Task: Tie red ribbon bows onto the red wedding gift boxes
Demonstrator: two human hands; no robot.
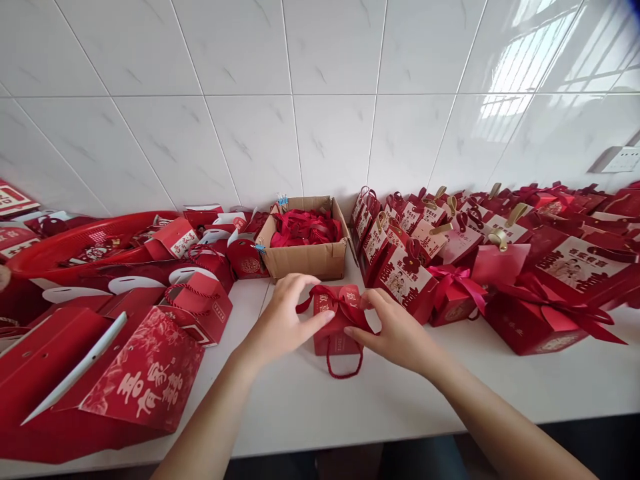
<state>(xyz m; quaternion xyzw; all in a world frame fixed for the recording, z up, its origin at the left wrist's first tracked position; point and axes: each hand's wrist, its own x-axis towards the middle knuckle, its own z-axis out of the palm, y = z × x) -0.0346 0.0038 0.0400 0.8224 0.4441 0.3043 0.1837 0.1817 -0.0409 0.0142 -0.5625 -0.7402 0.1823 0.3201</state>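
Note:
A small red gift box [345, 343] with pale gold characters sits in front of me on the white table. A dark red ribbon [340, 300] is tied in a bow across its top, and a red cord handle [345, 375] hangs at the near side. On the left, my left hand [283, 317] curls around one loop of the bow, its thumb on the ribbon near the knot. At the other side, my right hand [395, 327] has the opposite loop between thumb and fingers. Parts of the ribbon are hidden by my fingers.
Behind the box stands an open cardboard carton [305, 261] of red ribbons. To the left are a red plastic basket [45, 263] of small packets and large red boxes [145, 373]. Many red gift boxes [407, 280] crowd the right, against a tiled wall [330, 47].

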